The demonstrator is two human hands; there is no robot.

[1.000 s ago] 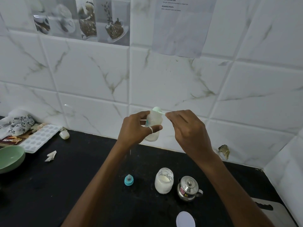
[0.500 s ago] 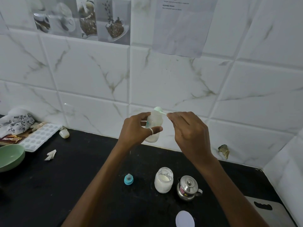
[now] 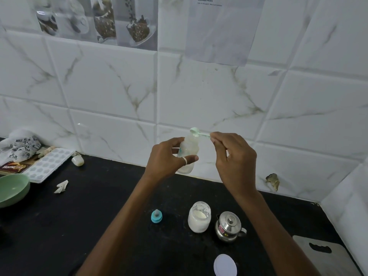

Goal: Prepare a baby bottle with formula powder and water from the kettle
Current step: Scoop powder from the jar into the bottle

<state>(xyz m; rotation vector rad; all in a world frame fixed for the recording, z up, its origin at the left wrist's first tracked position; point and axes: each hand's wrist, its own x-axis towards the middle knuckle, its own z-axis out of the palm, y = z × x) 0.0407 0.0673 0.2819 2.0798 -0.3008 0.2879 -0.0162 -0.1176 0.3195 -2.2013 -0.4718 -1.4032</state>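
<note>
My left hand (image 3: 168, 156) holds a clear baby bottle (image 3: 188, 150) upright in the air in front of the tiled wall. Pinched in my right hand (image 3: 234, 162) is a pale green scoop (image 3: 196, 132), its bowl right over the bottle's open mouth. Down on the black counter stand an open jar of white formula powder (image 3: 199, 217), a small steel kettle (image 3: 229, 226) to its right, and the bottle's blue teat cap (image 3: 156, 216) to its left. The jar's white lid (image 3: 225, 264) lies near the front edge.
At the left are a green bowl (image 3: 12, 189), a white ice tray (image 3: 47, 164), a crumpled scrap (image 3: 61, 186) and a patterned cloth (image 3: 18, 146). A grey cutting board (image 3: 322, 255) lies at the right, near the wall corner.
The hands stay together at the bottle's mouth. The scoop has tipped slightly over the opening, and the view has shifted a little.
</note>
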